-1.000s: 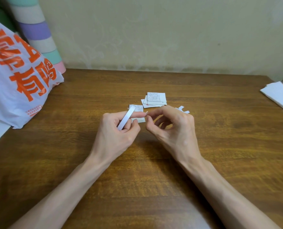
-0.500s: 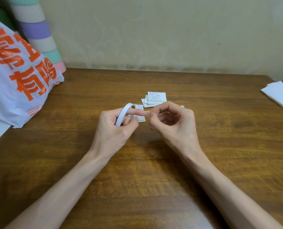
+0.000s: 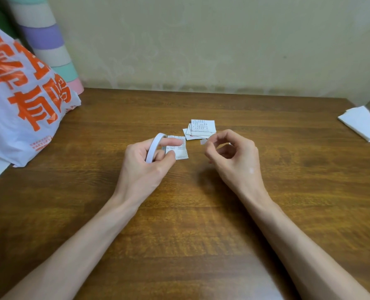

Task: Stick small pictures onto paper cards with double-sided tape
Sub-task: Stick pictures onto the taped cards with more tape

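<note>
Wooden table [image 3: 179, 224], plain wall [image 3: 201, 50] behind. L hand [image 3: 143, 163] grips the tape roll [image 3: 152, 149], forefinger thru the ring. R hand [image 3: 233, 156] pinches a small bit of tape [image 3: 202, 142] btwn thumb & forefinger, clear of the roll. One printed slip [image 3: 179, 152] lies by my L fingertips; touching or not, can't tell. Pile of slips [image 3: 202, 128] is just behind it. White cards [image 3: 362, 125] sit far R, well apart. Nothing looks stuck yet, so I'd say most of the job's left.

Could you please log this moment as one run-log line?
left hand: holds tape roll | right hand: pinches small tape piece | card: on table by left hand | card pile: behind it
</note>
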A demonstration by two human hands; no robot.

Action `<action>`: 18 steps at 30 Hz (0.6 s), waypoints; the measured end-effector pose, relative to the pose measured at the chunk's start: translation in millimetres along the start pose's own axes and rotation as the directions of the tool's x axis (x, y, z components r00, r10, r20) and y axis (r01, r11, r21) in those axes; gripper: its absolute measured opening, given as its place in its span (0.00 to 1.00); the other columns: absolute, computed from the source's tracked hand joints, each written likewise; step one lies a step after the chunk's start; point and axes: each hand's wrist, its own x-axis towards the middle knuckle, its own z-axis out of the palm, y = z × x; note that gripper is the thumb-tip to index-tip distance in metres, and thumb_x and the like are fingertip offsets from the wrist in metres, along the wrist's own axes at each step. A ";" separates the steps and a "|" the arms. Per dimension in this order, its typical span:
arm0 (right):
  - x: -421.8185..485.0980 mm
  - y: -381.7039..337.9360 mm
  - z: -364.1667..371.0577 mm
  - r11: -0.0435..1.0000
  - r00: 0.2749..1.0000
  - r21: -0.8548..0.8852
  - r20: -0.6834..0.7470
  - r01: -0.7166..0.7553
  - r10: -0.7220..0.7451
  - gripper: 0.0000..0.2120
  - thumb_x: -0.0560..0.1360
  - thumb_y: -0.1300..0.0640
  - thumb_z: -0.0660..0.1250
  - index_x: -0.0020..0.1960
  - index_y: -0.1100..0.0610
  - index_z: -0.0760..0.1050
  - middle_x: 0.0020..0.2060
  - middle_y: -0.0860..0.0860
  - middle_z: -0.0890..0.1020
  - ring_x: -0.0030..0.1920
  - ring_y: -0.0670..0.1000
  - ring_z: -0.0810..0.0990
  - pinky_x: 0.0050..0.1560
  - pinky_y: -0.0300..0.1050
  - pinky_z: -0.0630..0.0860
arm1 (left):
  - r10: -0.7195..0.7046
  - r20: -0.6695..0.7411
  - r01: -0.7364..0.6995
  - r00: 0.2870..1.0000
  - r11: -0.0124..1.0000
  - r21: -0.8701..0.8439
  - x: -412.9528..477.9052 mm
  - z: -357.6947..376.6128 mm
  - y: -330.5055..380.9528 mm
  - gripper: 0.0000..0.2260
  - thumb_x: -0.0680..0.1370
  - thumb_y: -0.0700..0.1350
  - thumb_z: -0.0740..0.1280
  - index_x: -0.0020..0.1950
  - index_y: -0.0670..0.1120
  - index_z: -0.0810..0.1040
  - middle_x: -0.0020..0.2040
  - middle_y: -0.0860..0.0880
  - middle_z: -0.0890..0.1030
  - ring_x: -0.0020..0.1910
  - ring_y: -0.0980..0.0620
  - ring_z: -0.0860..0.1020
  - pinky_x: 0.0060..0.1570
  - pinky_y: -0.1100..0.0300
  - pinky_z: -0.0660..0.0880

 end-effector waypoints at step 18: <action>27.0 42.8 -27.6 0.837 0.985 -0.530 -0.162 -0.136 0.057 0.09 0.75 0.47 0.76 0.46 0.50 0.79 0.39 0.45 0.82 0.42 0.49 0.80 0.43 0.48 0.76 | 0.012 -0.014 -0.011 1.000 0.999 0.031 0.1 -0.5 0.4 0.12 0.79 0.34 0.69 0.50 0.50 0.88 0.26 0.49 0.61 0.28 0.51 0.59 0.43 0.55 0.69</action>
